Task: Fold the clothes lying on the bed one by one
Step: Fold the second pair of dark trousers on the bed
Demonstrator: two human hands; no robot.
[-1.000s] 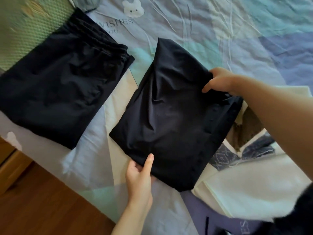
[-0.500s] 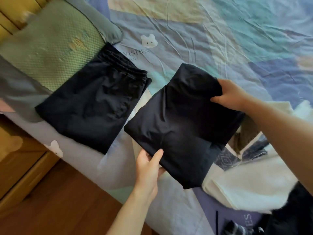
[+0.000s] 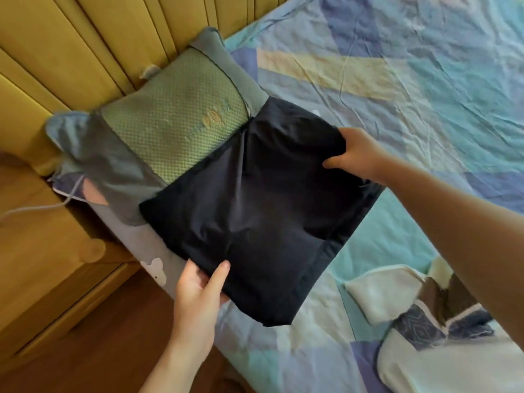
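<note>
Being carried as a flat, folded black garment [image 3: 263,211], hanging above the near edge of the bed [image 3: 397,80] beside the green pillow [image 3: 175,123]; whether resting on anything beneath cannot be told, since the bundle is hiding that spot. Looking soft, thin and slightly glossy, so probably light and a little slippery, with layers likely to slide apart or sag in the middle if held by one corner only. Sagging faintly already along a central crease. Best taken at two opposite edges, with fingers under the whole stack and a thumb on top, keeping every layer pinched together.

Being held just so: left hand [image 3: 198,290] gripping the near corner, thumb lying over the cloth and fingers tucked underneath; right hand [image 3: 354,154] curling around the far edge, bunching the fabric a little there.

Lying farther out: a cream garment with brown and navy patches [image 3: 419,316], still unfolded, on the patchwork sheet near the right forearm. Standing behind the pillow, a yellow padded headboard [image 3: 85,46]; below left, a wooden bedside cabinet [image 3: 42,251] and wood floor [image 3: 113,350].
</note>
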